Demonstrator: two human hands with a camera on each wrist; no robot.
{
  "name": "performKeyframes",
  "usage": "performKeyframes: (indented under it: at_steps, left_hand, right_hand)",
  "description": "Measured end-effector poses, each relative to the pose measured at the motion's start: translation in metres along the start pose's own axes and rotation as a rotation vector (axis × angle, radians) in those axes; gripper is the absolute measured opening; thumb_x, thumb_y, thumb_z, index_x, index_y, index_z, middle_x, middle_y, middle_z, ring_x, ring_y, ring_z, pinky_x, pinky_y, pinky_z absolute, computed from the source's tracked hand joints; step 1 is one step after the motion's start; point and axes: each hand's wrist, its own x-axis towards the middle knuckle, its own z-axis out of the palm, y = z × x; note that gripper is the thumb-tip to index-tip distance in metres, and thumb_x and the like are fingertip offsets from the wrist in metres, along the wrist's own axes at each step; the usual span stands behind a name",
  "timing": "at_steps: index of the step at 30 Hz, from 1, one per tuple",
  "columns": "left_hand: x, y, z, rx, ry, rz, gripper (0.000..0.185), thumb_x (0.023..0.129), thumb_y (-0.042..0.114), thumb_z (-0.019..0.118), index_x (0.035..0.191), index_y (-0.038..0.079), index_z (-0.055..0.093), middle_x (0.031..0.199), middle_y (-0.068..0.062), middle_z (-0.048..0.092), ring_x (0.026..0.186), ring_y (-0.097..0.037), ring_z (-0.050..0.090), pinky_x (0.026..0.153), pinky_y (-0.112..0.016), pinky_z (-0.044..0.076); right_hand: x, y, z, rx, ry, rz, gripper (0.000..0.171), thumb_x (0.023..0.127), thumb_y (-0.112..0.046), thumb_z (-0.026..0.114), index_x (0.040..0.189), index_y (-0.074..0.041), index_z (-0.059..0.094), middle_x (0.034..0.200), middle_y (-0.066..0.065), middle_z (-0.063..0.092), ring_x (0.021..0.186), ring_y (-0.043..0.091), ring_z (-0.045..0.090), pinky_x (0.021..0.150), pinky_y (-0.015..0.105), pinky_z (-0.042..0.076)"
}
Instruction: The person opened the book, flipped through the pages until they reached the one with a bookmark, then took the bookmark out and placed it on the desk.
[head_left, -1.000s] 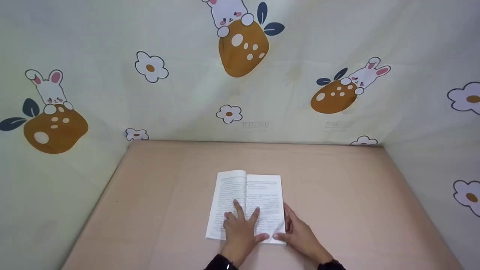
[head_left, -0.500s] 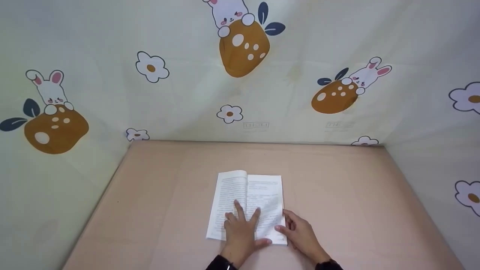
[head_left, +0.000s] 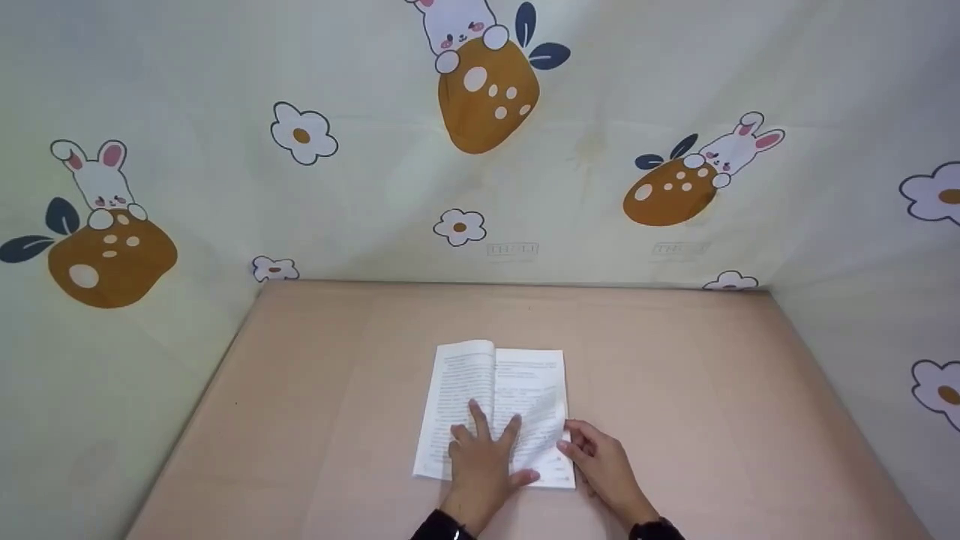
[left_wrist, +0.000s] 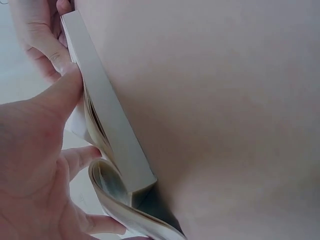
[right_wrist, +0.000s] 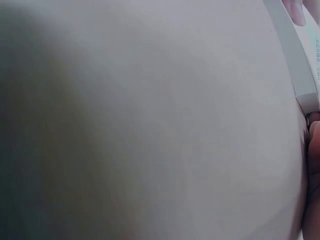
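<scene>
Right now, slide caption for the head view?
Left hand spread across an open printed book; right hand pinches the right page by its edge.

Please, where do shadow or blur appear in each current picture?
In the head view, the book is too blurred to read; in the left wrist view, a soft shadow on the table beside it; in the right wrist view, the left side is dark and blurred.

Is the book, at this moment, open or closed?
Open: the book shows its printed left page and right page side by side, the left hand spread over both.
</scene>
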Motion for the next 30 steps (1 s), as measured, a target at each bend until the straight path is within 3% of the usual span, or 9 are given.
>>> performKeyframes:
  at_steps: [4,8,18,30]
  left_hand:
    - [0.001,0.0,0.0,-0.008,-0.008,-0.006,0.082,0.066,0.078,0.05,0.137,0.035,0.044,0.136,-0.029,0.042,0.102,-0.047,0.055,0.073,-0.042,0.053]
    - [0.002,0.001,0.0,-0.028,-0.024,-0.019,0.081,0.069,0.074,0.052,0.138,0.032,0.044,0.137,-0.028,0.042,0.103,-0.047,0.055,0.073,-0.041,0.054]
    - [0.002,-0.001,-0.002,-0.167,-0.005,-0.041,0.08,0.073,0.059,0.062,0.14,0.021,0.041,0.136,-0.031,0.041,0.101,-0.049,0.056,0.069,-0.042,0.055]
    - [-0.005,-0.026,-0.003,-0.381,0.044,0.093,0.067,0.079,0.033,0.07,0.135,0.009,0.042,0.131,-0.036,0.042,0.094,-0.046,0.055,0.062,-0.042,0.053]
  right_hand:
    - [0.001,0.002,0.001,0.0,0.035,-0.017,0.031,0.084,-0.024,0.067,0.108,-0.004,0.065,0.071,-0.006,0.051,0.05,0.0,0.04,0.042,0.017,0.038]
    - [0.001,0.0,0.0,0.03,0.005,0.042,0.032,0.085,-0.024,0.066,0.111,-0.006,0.065,0.074,-0.003,0.053,0.048,0.0,0.039,0.038,0.016,0.034]
    - [0.002,-0.001,0.0,0.045,-0.019,0.073,0.029,0.085,-0.022,0.066,0.111,-0.009,0.065,0.073,0.0,0.054,0.042,-0.001,0.037,0.034,0.015,0.033]
    - [0.002,-0.002,-0.001,0.071,-0.041,0.127,0.028,0.086,-0.022,0.065,0.112,-0.011,0.065,0.072,0.001,0.052,0.039,0.0,0.035,0.033,0.014,0.031]
